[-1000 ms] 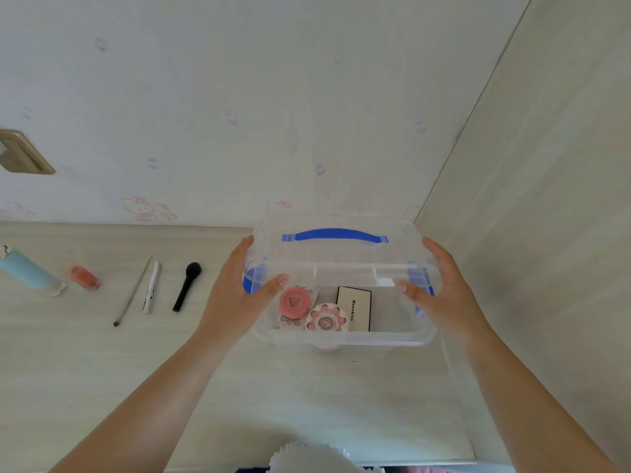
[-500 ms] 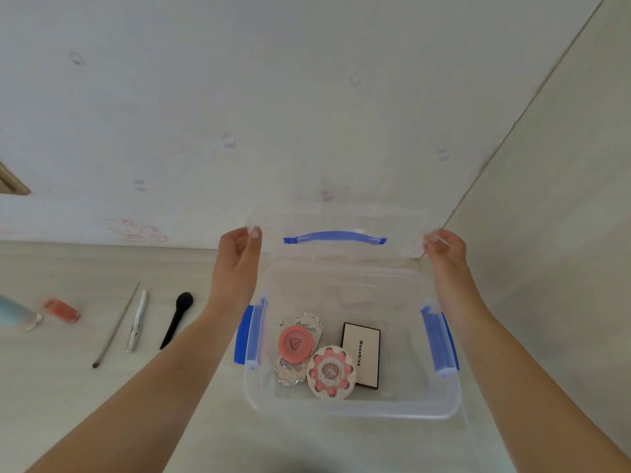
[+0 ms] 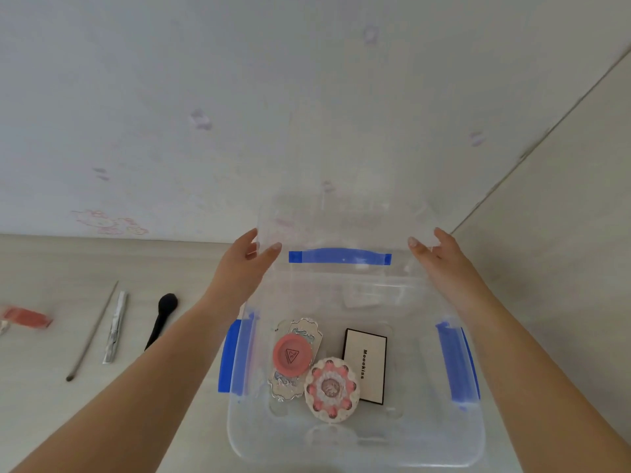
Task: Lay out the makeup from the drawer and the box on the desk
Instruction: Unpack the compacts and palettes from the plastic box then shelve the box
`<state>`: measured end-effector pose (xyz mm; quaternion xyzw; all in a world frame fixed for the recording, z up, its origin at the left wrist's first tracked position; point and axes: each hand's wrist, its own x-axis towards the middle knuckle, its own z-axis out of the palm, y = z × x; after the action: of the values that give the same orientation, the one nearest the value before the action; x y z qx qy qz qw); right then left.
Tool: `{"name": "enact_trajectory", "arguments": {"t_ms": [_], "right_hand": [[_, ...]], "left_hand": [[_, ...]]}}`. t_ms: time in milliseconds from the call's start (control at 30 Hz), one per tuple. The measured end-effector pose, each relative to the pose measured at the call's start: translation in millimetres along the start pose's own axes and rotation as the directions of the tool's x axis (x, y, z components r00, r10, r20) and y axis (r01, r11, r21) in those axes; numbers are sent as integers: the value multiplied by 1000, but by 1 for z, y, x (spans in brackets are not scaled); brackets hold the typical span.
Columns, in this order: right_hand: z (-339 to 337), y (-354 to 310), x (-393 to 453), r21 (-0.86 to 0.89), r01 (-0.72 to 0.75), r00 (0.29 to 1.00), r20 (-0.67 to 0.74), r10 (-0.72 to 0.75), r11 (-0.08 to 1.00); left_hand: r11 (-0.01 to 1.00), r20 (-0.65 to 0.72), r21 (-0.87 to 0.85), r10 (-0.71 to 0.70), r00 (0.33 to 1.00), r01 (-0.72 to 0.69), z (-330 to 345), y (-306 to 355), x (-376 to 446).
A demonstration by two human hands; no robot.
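A clear plastic box with blue side latches stands open on the desk. Its clear lid, with a blue handle, is held upright above the box's far edge. My left hand grips the lid's left edge and my right hand grips its right edge. Inside the box lie a round pink compact on a silver ornate case, a round flower-pattern compact and a white rectangular palette.
On the desk to the left lie a black brush, a silver stick, a thin grey tool and a pink-red tube. A wall stands behind the desk, and a side panel rises on the right.
The latches were released and both hands lifted the lid off the box, raising it and tipping it upright toward the wall. The view moved closer to the box.
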<state>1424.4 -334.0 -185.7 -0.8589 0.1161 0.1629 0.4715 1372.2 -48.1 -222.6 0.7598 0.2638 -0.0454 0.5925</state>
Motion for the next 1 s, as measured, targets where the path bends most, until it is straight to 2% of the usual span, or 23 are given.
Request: {"name": "enact_trajectory", "arguments": {"t_ms": [267, 500, 567, 633, 733, 800, 867, 933, 1000], "right_hand": [[5, 7, 12, -65, -80, 995, 60, 84, 995], [3, 11, 16, -82, -93, 991, 86, 100, 992], [3, 12, 13, -103, -59, 996, 60, 66, 993], [1, 10, 6, -123, 33, 999, -35, -37, 992], [-2, 2, -19, -105, 268, 934, -216, -285, 958], [-2, -3, -39, -55, 428, 871, -242, -428, 902], [2, -4, -59, 57, 509, 855, -144, -497, 859], [10, -3, -73, 110, 520, 850, 23, -526, 847], [22, 1, -75, 100, 469, 856, 194, -480, 877]], "left_hand": [[994, 109, -34, -103, 989, 107, -2, -6, 10], [994, 85, -50, -92, 992, 97, -2, -8, 7], [999, 13, -4, -32, 999, 32, 0, -3, 3], [986, -80, 126, 119, 990, -108, 0, 2, -4], [859, -103, 354, 428, 898, -369, -6, 4, -22], [701, 5, 466, 608, 794, -540, -8, 6, -36], [538, 192, 480, 706, 682, -692, -9, 9, -51], [441, 415, 453, 665, 621, -775, -7, 12, -62], [444, 602, 459, 481, 637, -769, -1, 16, -67]]}}
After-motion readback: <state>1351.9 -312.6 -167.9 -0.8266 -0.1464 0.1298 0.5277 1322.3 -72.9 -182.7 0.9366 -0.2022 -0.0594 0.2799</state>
